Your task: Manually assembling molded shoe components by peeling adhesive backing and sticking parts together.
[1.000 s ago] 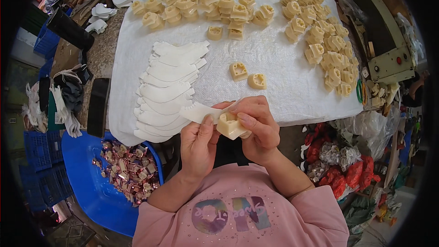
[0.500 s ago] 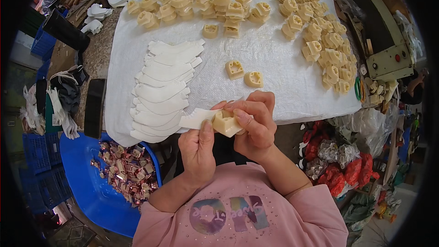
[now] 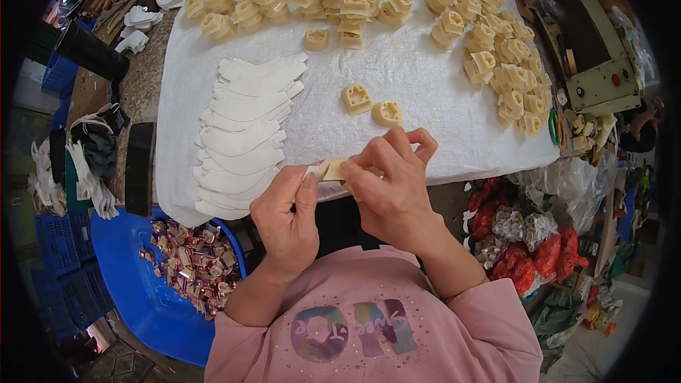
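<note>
Both my hands meet above the front edge of the table, around one cream plastic shoe heel (image 3: 334, 169). My left hand (image 3: 286, 216) is closed, pinching a white curved strip (image 3: 314, 171) against the heel's left side. On the other side, the fingers of my right hand (image 3: 392, 195) grip the heel and cover much of it. Two loose heels (image 3: 357, 99) lie just beyond my hands on a white woven sheet (image 3: 323, 124). To the left, several white strips (image 3: 241, 138) are laid overlapping in a column.
Many cream heels (image 3: 511, 53) crowd the table's back and right side. A dark phone (image 3: 140, 169) lies at the left edge. Below it, a blue tub (image 3: 128, 284) holds shiny reddish pieces (image 3: 195, 262). Red plastic bags (image 3: 546, 252) sit low on the right.
The heel between my hands has been turned and shows less of itself. My left hand has moved up onto the strip's end, which now sits close against the heel.
</note>
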`<state>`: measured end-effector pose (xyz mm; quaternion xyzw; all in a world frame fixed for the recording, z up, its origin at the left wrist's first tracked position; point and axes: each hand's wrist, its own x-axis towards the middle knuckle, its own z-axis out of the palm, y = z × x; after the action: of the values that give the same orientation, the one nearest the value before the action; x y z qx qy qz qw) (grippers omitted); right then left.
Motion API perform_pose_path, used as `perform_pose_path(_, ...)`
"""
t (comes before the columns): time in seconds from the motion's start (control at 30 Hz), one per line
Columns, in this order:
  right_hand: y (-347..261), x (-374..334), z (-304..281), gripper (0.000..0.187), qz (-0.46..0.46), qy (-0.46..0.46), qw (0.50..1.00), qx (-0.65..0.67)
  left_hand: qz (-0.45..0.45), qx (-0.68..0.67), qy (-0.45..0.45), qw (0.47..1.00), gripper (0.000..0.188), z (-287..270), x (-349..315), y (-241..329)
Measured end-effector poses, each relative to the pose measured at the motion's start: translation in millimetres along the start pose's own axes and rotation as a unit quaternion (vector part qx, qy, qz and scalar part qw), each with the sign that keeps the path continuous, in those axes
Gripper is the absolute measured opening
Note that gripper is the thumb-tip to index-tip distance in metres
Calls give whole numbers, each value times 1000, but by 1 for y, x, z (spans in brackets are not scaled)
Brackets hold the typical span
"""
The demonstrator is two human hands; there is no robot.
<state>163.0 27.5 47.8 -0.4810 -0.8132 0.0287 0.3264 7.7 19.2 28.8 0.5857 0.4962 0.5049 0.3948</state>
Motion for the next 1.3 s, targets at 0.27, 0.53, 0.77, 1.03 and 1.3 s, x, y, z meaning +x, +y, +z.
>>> perform_pose_path(0.27, 5, -3, 4, 23, 21, -27, 998, 53, 195, 154, -16, 969, 15, 6, 3, -4)
perform_pose_path(0.53, 24, -8, 18, 35, 3, 54, 982, 179, 95, -10, -40, 995, 22, 4, 4, -17)
perform_pose_path(0.77, 29, -14, 16, 29, 34, 4, 938, 345, 205, -3, -60, 977, 11, 8, 13, -25)
perform_pose_path(1.03, 23, -14, 12, 28, -3, -60, 945, 321, 249, 28, -50, 967, 14, 12, 13, -26)
perform_pose_path(1.3, 25, -9, 11, 38, -58, 10, 984, 169, 292, 83, -17, 953, 25, -3, 17, -20)
